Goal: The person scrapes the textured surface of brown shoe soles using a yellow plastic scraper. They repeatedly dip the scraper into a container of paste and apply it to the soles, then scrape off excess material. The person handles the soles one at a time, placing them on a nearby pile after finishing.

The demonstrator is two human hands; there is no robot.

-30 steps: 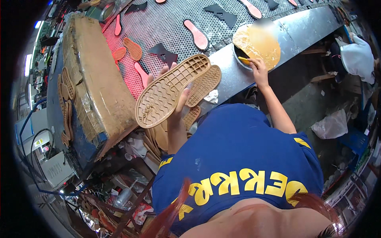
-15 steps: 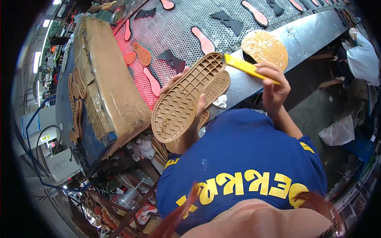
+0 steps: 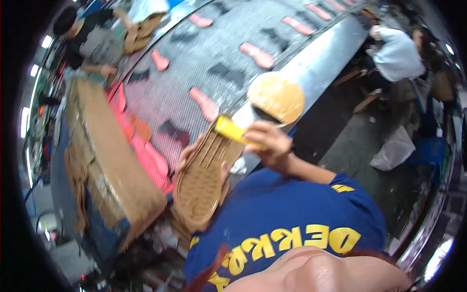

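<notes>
My left hand (image 3: 187,158) is closed around a brown shoe sole (image 3: 198,192), fingers on its far side and thumb at its near edge. The sole is tilted, its waffle and wave pattern facing up. A yellow-handled brush (image 3: 229,129) is pinched in my right hand (image 3: 270,144). Its tip meets the narrower far end of the sole; motion blur hides the bristles. Just beyond my right hand stands a pot with a round, tan, glue-smeared lid (image 3: 276,97), a dark gap showing below it.
A mesh conveyor (image 3: 194,63) carries pink insoles (image 3: 257,54) and black bow-shaped pieces (image 3: 226,75). Along it runs a metal ledge (image 3: 323,51). A cardboard box (image 3: 116,160) stands at left, brown soles (image 3: 77,180) beside it. One person (image 3: 92,44) is at far left, another (image 3: 396,56) at right.
The view has turned, so the conveyor shows farther and a person appears at far left. The sole and brush sit lower and more left. The brush still meets the sole's far end.
</notes>
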